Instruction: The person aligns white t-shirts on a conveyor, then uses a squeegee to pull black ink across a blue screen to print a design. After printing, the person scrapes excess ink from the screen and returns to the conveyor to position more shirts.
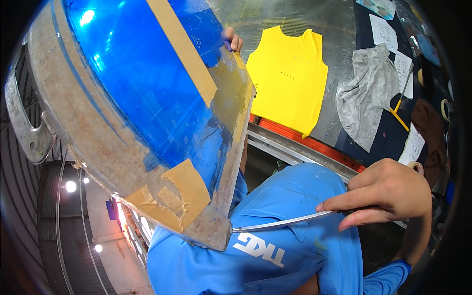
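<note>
A large screen-printing frame [93, 130] with blue mesh [142, 83] stands tilted before me, filling the left half. Tan tape runs across the mesh and patches its near corner. At the far edge, the fingers of my left hand [233, 40] curl over the frame; the rest of that hand is hidden behind it. My right hand [383, 194], at the lower right, holds the end of a thin whitish strip [275, 224] between its fingers. The strip's other end meets the near corner of the frame, above my blue clothing [314, 250].
Beyond the frame, a yellow shirt piece [287, 78] lies flat on the grey table [337, 29]. To its right are a crumpled grey cloth [366, 93], a yellow-handled tool [399, 118] and papers [383, 32]. A metal handle [27, 123] juts from the frame's left side.
</note>
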`<action>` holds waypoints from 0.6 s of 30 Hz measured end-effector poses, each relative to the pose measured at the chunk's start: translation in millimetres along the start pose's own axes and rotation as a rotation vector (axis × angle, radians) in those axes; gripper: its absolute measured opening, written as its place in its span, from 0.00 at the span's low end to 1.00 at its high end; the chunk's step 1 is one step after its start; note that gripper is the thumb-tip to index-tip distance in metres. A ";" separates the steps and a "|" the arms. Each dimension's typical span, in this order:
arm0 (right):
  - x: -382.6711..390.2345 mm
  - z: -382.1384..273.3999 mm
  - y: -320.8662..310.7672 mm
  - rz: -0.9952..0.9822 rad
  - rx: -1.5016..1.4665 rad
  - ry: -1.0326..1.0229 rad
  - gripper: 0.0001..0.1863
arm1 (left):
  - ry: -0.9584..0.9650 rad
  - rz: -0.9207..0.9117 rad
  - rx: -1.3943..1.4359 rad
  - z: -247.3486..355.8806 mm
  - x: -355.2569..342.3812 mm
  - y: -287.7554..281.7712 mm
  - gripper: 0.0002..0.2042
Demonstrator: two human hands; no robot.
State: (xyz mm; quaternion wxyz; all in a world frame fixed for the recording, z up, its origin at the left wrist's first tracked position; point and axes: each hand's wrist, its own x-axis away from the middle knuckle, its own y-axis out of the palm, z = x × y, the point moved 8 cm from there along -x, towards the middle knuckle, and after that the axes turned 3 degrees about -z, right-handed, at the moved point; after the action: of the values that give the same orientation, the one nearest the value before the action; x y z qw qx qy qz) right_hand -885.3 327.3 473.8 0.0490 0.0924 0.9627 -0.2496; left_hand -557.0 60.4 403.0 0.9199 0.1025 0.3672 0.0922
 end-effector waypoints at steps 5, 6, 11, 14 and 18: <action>-9.8 -0.2 -0.9 0.065 -0.102 -0.126 0.20 | 0.135 0.230 -0.109 17.6 34.0 -10.8 0.20; -6.6 5.7 -1.5 0.105 -0.148 -0.133 0.20 | 0.116 0.255 -0.084 21.2 44.1 -12.9 0.20; 45.1 83.1 7.0 0.141 -0.446 0.004 0.21 | -0.067 0.523 0.012 29.1 105.2 -25.1 0.20; 123.3 135.7 16.4 0.737 -0.677 0.193 0.25 | -0.171 0.608 0.026 7.9 143.9 -14.9 0.21; 239.2 207.6 22.8 1.501 0.198 0.861 0.30 | -0.176 0.699 0.075 -20.9 193.9 -2.0 0.22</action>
State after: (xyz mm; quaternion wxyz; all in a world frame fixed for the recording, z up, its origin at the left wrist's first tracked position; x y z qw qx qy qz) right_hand -1104.7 281.9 248.7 -0.1758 0.7929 0.5559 -0.1774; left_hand -433.0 108.5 260.3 0.8564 0.2630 0.2324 0.3787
